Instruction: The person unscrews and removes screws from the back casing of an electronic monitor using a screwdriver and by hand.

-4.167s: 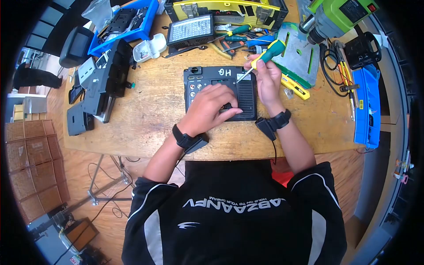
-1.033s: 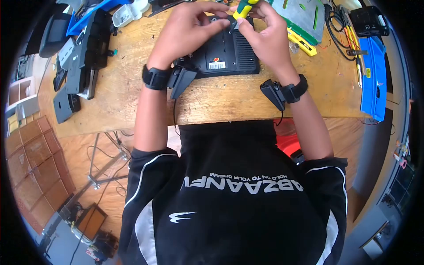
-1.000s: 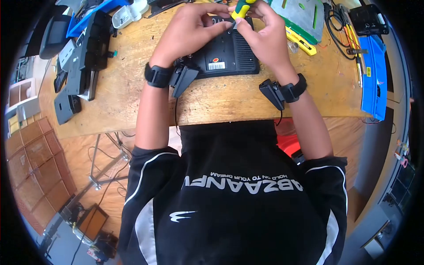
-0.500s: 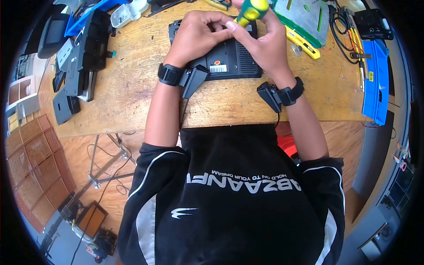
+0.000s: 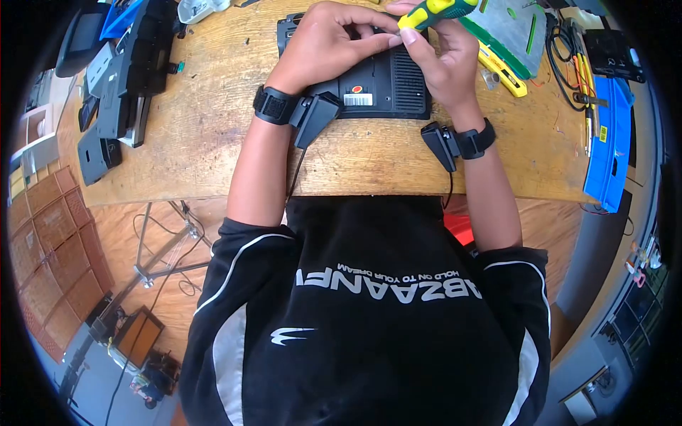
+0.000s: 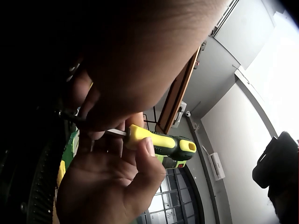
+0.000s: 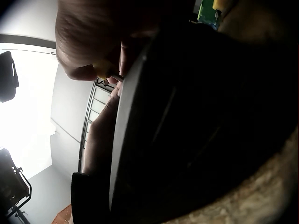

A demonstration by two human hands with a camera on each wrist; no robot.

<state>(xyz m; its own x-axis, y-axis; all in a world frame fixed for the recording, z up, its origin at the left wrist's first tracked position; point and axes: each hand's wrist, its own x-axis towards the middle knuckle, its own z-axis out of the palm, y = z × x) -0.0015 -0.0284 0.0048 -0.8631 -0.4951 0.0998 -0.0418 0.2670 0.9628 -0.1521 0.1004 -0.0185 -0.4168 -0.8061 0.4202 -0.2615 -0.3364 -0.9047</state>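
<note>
My right hand (image 5: 449, 67) holds a yellow and green screwdriver (image 5: 439, 10) by the handle, over the far right part of a black electronic device (image 5: 366, 85). Thumb and fingers of my left hand (image 5: 332, 46) pinch at the screwdriver's thin metal shaft (image 6: 116, 132), near its tip end. The device lies flat on the wooden table; a barcode label and a vented grille show on its upper face. Both hands cover much of its far side. In the right wrist view the device's dark edge (image 7: 122, 121) fills the middle, and the fingers meet behind it.
A yellow utility knife (image 5: 503, 69) and a grey-green metal plate (image 5: 513, 32) lie right of the device. Farther right are black cables (image 5: 565, 53) and a blue tray (image 5: 612, 135). Black casings (image 5: 131, 67) stand at the left. The table's front edge (image 5: 369, 194) runs before the person.
My left hand has gone from lying on the device to pinching at the screwdriver's shaft. The screwdriver, first pointed down at the device, now leans over with its handle to the right.
</note>
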